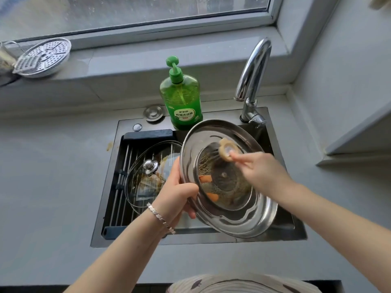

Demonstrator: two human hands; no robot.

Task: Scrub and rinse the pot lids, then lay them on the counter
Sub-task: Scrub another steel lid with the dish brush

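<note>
A steel pot lid point(239, 216) with a glass centre is tilted over the sink, its underside facing me, with brown residue and orange bits on the glass. My left hand point(177, 193) grips its left rim. My right hand point(260, 170) holds a beige scrub brush point(224, 149) against the lid's upper inside. A second, glass lid point(146, 176) with a metal knob lies dirty on the rack in the sink's left half.
The dark sink point(300, 233) holds a metal roll-up rack point(124, 166). A green dish-soap pump bottle point(182, 96) stands behind it beside the chrome tap point(254, 77). A perforated steamer plate point(42, 58) leans on the window sill. Grey counter point(53, 176) surrounds the sink.
</note>
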